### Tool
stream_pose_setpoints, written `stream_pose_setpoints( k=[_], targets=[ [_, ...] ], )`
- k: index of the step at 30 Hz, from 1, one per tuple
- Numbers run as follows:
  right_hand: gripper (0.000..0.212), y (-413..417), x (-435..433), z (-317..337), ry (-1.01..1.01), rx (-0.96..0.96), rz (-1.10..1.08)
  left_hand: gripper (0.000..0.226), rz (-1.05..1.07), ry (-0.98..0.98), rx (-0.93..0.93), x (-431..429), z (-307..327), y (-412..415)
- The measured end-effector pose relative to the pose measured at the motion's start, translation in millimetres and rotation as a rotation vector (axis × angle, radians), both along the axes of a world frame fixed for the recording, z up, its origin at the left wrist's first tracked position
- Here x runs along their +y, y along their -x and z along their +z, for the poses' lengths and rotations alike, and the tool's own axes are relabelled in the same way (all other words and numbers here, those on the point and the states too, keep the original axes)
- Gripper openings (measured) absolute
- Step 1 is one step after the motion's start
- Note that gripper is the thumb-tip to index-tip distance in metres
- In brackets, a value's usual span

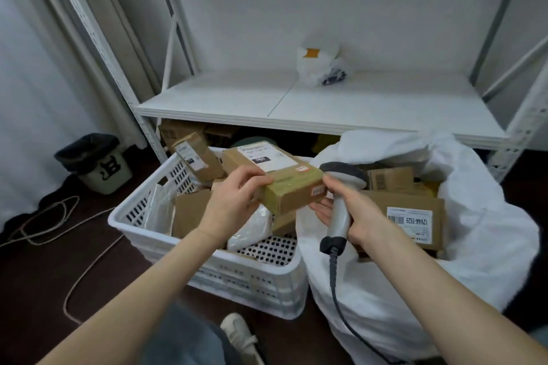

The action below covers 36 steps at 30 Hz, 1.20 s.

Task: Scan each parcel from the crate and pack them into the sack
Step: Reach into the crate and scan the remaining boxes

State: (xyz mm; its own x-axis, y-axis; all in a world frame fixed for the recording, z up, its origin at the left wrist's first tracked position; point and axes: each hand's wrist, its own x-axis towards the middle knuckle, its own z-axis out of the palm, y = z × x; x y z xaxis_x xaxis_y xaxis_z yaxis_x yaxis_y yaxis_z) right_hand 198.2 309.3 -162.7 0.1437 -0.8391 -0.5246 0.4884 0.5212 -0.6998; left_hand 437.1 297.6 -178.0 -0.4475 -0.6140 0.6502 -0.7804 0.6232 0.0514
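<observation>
The parcel is held above the crate, spanning roughly 9 to 3 o'clock between both hands, label up. The left hand grips its 9 o'clock end with curled fingers. The right hand, at the 3 o'clock end, wraps the scanner handle, and its lower fingertips prop the parcel. The sack lies further toward 3 o'clock.

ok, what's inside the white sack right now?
Several cardboard boxes, the nearest with a barcode label on top. Whatever lies beneath them is covered; the right hand and scanner hide part.
</observation>
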Motion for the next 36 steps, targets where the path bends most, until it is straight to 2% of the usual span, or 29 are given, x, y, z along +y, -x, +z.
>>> stream_pose_setpoints(
  k=[3,9,11,13,15,16,18,19,21,23,26,29,36],
  targets=[
    [0.015,4,8,-7,-0.004,0.016,-0.037,0.066,-0.026,0.007,0.033,6,-3,9],
    [0.035,7,14,-14,-0.032,0.053,-0.136,0.063,-0.061,0.017,0.063,14,-14,20],
    [0.027,6,14,-15,-0.045,0.031,-0.191,0.056,-0.075,0.046,0.033,14,-17,23],
    [0.017,6,16,-16,-0.033,0.023,-0.243,0.061,0.019,-0.018,0.077,13,-20,26],
    [0.011,6,18,-19,-0.005,0.045,-0.277,0.065,0.238,-0.261,0.344,7,-21,26],
    [0.010,6,19,-21,0.001,0.055,-0.296,0.064,0.323,-0.462,0.546,3,-20,24],
    [0.011,7,22,-24,0.009,0.076,-0.337,0.059,0.289,-0.938,0.997,-3,-13,25],
    [0.011,7,24,-26,0.016,0.088,-0.349,0.052,0.218,-1.127,1.154,-3,-11,27],
    [0.013,6,28,-30,0.035,0.111,-0.346,0.030,0.146,-1.266,1.307,-3,-9,35],
    [0.013,7,31,-34,0.060,0.145,-0.334,0.013,0.132,-1.274,1.394,-1,-9,44],
    [0.013,10,33,-36,0.100,0.209,-0.361,0.022,0.118,-1.260,1.422,-5,-17,45],
    [0.017,16,35,-31,0.134,0.290,-0.385,0.028,0.198,-1.198,1.292,-7,-26,45],
    [0.011,-2,52,-26,0.227,0.404,-0.167,0.024,0.255,-1.047,1.055,3,-53,71]
  ],
)
